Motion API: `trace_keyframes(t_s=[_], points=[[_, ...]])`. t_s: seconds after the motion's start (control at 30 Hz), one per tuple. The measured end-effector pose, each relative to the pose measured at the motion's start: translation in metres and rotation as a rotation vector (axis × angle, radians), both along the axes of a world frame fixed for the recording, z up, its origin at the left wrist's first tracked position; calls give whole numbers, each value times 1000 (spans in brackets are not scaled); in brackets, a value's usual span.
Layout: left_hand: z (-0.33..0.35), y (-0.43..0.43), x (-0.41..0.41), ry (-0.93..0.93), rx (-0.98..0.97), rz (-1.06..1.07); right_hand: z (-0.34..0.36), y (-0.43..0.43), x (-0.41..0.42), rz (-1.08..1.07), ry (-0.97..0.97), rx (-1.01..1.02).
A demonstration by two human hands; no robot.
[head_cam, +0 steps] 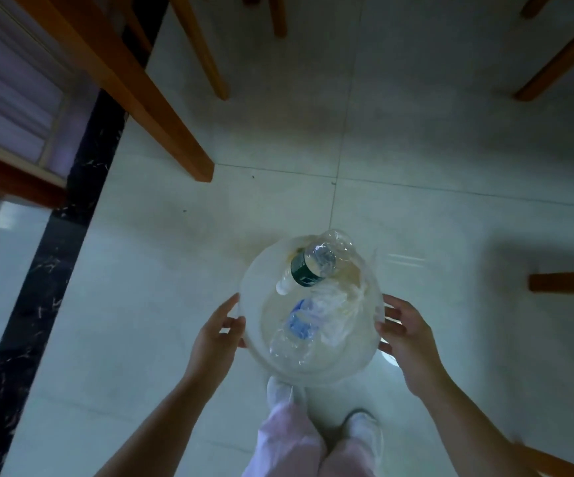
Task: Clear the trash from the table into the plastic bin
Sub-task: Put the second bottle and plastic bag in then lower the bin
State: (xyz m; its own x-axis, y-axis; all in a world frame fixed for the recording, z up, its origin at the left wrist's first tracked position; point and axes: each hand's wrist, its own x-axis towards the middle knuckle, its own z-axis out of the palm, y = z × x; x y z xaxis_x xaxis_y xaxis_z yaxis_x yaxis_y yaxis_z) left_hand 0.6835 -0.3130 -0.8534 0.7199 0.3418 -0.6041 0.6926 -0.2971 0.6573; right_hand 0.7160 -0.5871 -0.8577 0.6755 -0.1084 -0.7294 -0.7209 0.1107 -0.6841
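- The person stands on the pale tiled floor (416,149) and looks down at a clear plastic bin (254,339) that sits on the floor just in front of their feet.
- The left hand (215,342) is at the left side of the bin. Its fingers (234,321) are spread open and curl toward the rim. They look like they touch the rim, but it is hard to be sure.
- The right hand (406,335) is at the right side of the bin. Its fingers (387,328) are open too, and they rest against the wall of the bin or are just beside it.
- Neither hand holds any trash. Both are empty and cup the bin from each side.
- The trash is in the bin. A clear bottle with a dark green label (313,266) lies across the far rim, with its white cap pointing left. It sticks up over the top.
- Lower down is a squashed bottle with a blue label (294,330), and next to it some crumpled clear plastic wrap (335,304).
- Wooden legs (161,108) of a table or chairs stand farther away. The top of the table is not in view, so nobody can tell from here if more trash is left on it.
- The step looks like the end of the job: the trash is in, and the hands are at the bin to lift it or move it.
- Next, both hands would need to close on the rim at the same time and keep the bin flat.
- The green-label bottle sits high and could roll off if the bin tips.
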Motion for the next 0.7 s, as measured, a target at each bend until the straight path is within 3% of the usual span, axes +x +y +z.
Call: trace_keyframes(t_s=[0.3,0.7], points=[[-102,-35,35,27,-98,24,-91,-29,23,-40,-9,-26],[-153,-60,107,-51,-104,-20,-141,-47,80,-135,-123,25]])
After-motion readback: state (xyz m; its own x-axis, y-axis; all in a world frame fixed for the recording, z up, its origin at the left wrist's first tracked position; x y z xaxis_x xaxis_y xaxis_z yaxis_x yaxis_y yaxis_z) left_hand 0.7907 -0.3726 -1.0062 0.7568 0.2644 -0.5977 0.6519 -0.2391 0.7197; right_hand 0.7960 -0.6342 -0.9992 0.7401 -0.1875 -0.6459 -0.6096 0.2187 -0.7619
